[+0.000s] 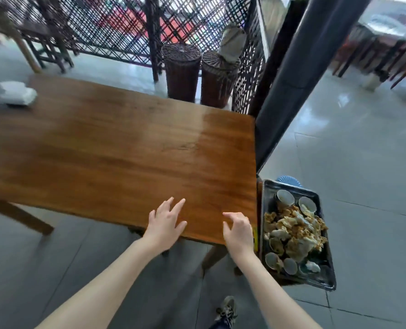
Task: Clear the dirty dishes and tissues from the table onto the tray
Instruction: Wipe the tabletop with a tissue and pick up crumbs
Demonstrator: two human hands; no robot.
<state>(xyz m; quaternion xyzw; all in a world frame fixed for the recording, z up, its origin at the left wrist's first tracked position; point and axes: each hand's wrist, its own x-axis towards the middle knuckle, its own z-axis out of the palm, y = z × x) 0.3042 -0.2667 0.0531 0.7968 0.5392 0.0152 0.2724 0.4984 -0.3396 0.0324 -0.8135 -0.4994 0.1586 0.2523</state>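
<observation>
Worktop (116,143) left end cut by frame edge. White bundle (15,92) at far-left corner blurred. Tray (328,257) dishes (285,197) part-buried under tissues (294,231).

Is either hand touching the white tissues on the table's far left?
Apart. Head view: left hand and right hand at the near edge, bare table stretching between them and the white tissues.
</observation>
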